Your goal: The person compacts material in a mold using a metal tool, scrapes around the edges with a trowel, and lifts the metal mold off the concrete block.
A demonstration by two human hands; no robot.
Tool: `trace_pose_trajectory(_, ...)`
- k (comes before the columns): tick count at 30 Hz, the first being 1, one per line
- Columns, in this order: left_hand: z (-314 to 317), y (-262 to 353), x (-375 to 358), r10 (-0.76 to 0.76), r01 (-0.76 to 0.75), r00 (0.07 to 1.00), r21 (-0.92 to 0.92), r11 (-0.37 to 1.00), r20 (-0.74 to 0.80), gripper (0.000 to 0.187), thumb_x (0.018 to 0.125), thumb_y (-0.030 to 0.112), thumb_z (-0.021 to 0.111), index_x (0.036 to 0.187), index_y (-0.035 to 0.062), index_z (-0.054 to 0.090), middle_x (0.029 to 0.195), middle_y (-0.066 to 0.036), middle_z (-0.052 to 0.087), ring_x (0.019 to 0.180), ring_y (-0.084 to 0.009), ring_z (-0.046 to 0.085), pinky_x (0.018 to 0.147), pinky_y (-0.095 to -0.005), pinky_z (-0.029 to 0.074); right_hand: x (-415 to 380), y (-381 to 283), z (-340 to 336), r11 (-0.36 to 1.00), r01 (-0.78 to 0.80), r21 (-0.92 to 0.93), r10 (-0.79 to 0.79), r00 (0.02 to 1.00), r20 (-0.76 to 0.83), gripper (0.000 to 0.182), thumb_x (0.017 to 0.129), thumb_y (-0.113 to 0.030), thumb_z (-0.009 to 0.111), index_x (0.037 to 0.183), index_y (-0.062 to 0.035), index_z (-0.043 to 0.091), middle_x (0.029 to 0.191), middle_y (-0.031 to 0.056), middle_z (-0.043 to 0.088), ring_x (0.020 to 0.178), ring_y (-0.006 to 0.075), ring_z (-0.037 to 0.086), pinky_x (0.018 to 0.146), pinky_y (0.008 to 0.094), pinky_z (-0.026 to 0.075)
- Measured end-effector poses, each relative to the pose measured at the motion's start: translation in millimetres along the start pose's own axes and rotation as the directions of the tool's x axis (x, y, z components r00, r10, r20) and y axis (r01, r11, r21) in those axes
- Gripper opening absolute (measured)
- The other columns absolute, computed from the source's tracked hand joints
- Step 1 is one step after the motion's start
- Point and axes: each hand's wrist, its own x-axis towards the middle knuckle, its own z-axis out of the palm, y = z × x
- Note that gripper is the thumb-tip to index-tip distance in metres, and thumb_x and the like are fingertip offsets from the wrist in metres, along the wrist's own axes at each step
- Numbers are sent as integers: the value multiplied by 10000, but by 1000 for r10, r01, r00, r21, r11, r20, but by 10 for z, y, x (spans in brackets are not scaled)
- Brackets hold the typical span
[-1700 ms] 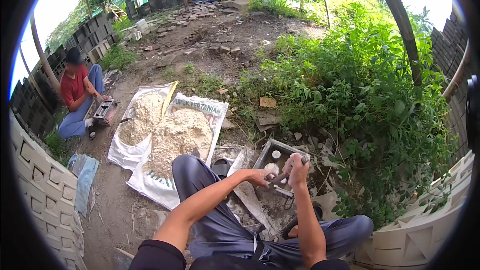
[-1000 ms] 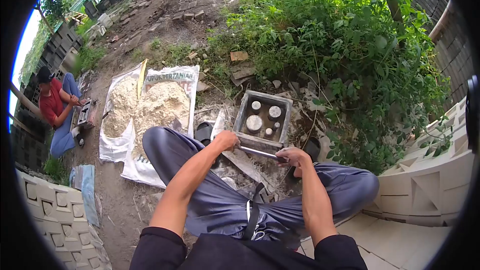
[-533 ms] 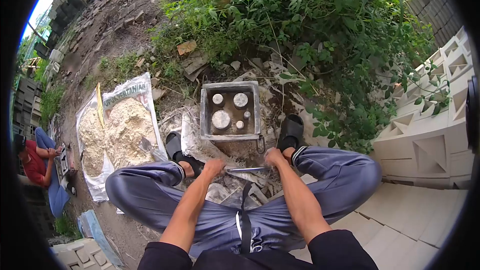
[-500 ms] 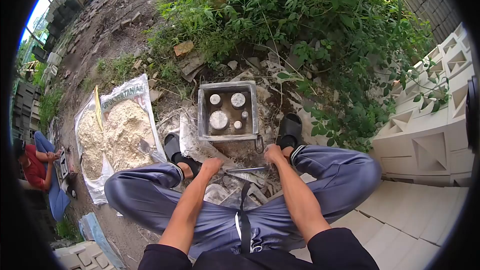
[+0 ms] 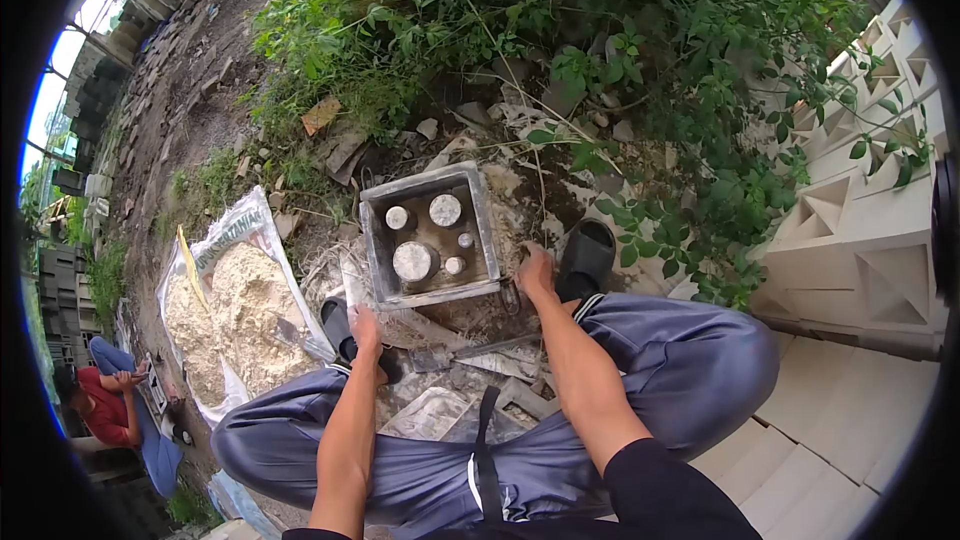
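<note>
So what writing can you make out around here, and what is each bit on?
"PERTANIAN", in dark letters on the white sack under the pale heap.
The word before it, on the same sack: too blurred to read surely.
Red lettering below that: too covered and blurred to read.
I can make out no writing on the metal box.

Green capitals that we read as "UPUK PERTANIAN" run at a slant near the top edge of a white sack spread on the ground at the left of our view, with the start of the first word unclear to us. Beneath that line we catch a trace of red lettering, too small and too largely hidden by a pale, crumbly heap for us to make out, and we can read no other words, numbers or signs in the scene.
</note>
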Motion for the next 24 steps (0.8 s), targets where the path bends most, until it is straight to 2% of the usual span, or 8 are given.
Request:
trace_pose_trajectory(2,338,704,-90,139,-78,984,433,898,-111,478,948,409,381,1143,-5,519,898,-181,607,858,-303,580,854,-391,423,275,-2,82,975,-75,210,55,993,100,356,857,-34,449,1205,-23,521,852,176,635,726,305,611,641,389,470)
trace_pose_trajectory(4,748,1086,-211,136,-82,987,477,875,-81,524,952,443,344,1171,-4,506,959,-211,603,912,-340,572,884,-402,407,437,12,95,944,-128,303,84,985,153,410,872,-23,435,1279,-48,482,856,165,634,686,277,614,586,371,472)
trace_pose_trajectory(5,893,1184,-249,138,-90,989,512,854,-56,571,955,478,306,1200,-3,493,1020,-241,600,967,-378,565,914,-413,392,483,-24,163,966,248,-75,-243,968,65,403,837,-13,449,1236,-23,501,1022,180,576,894,313,553,742,375,455)
trace_pose_trajectory(6,1025,1204,-264,135,-89,989,514,853,-53,571,955,478,306,1200,-3,493,1020,-241,600,967,-378,565,914,-413,392,555,-66,198,713,536,-452,-552,826,110,396,802,-2,462,1194,3,519,1189,195,518,1102,349,493,897,379,439)
trace_pose_trajectory(9,1248,1290,-357,215,-131,977,780,612,-4,671,949,533,215,1246,-9,479,1125,-311,560,1047,-472,514,896,-500,376,730,-241,127,636,543,-547,-514,828,224,434,808,-41,474,1241,-57,507,1279,139,476,1234,292,404,1001,367,371)
trace_pose_trajectory(16,1244,1272,-358,285,-128,958,840,527,-33,645,954,522,209,1187,4,516,1025,-302,601,969,-481,548,846,-527,393,859,-273,46,323,630,-707,-495,749,441,720,796,-88,505,1458,-151,229,1507,-10,231,1353,234,259,1095,397,261)
trace_pose_trajectory(19,1301,1329,-403,277,-111,960,838,534,-49,637,954,523,215,1163,10,528,988,-298,609,944,-484,554,827,-533,400,880,-236,15,299,662,-687,-516,718,468,726,792,-82,501,1460,-155,224,1536,-55,140,1374,223,228,1105,396,247)
trace_pose_trajectory(24,1279,1273,-381,318,-125,947,846,518,-55,635,954,521,221,1155,3,529,967,-300,612,927,-478,563,822,-532,405,756,-152,-134,202,715,-669,-503,662,556,655,814,-94,474,1437,-179,290,1515,-63,212,1393,195,184,1130,395,197)
